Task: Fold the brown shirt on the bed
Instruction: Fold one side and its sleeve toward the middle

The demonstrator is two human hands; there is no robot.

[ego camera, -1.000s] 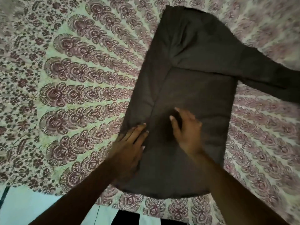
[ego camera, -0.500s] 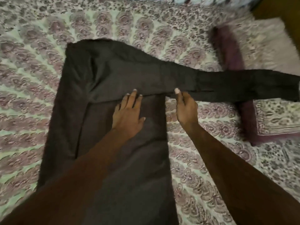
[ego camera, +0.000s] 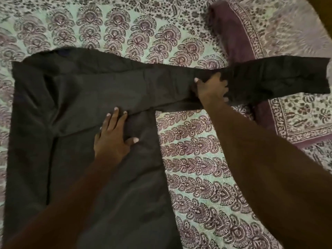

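Note:
The brown shirt (ego camera: 86,97) lies flat on the bed, its left side folded in over the body. One long sleeve (ego camera: 280,78) stretches out to the right across the sheet and onto a pillow. My left hand (ego camera: 113,139) presses flat on the shirt's body just below the sleeve seam, fingers spread. My right hand (ego camera: 212,88) is closed on the sleeve about halfway along it, thumb over the top edge.
The bed is covered by a patterned sheet (ego camera: 194,168) in pale green and maroon. A maroon-bordered pillow (ego camera: 287,38) lies at the upper right, under the sleeve's end. The shirt's lower hem runs out of view at the bottom.
The view swung right and up the shirt. My left hand slid up to the sleeve seam. My right hand moved off the body, out along the sleeve, and closed on it.

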